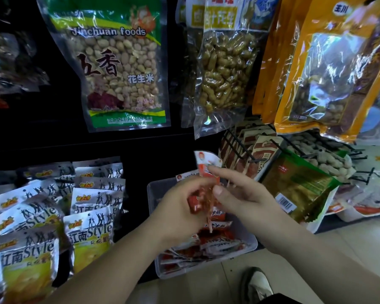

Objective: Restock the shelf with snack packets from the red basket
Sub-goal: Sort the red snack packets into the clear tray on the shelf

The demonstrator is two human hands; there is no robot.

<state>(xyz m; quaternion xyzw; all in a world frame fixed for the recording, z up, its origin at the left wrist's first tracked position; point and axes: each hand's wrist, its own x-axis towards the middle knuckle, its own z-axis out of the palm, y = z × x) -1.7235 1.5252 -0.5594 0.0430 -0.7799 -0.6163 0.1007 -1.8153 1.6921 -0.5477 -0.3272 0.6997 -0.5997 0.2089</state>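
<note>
Two bare forearms reach in from the bottom edge and meet at mid-frame. The left hand [180, 207] has its fingers curled round a bunch of small red snack packets [194, 204], gripping them from the side. The right hand [244, 198] pinches the same bunch with thumb and forefinger just beside the left, and its other fingers lie loosely extended. A red-and-white packet top [206, 160] sticks up above both hands.

The bunch is held in the air directly over a clear plastic tub [206, 269], which sits at the foot of the shelf and holds more red packets [215, 244] lying flat in layers. A shoe [257, 284] stands on the tiled floor [349, 242] just beside the tub.

To the left, silver-and-yellow packets [90, 227] stand in rows on the low shelf. Above them hangs a green-topped bag of shelled peanuts [121, 69], then a clear bag of peanuts in the shell [224, 69], then orange bags [329, 69]. Right of the hands, green-and-gold packets [298, 189] lean in a black wire rack [239, 145].
</note>
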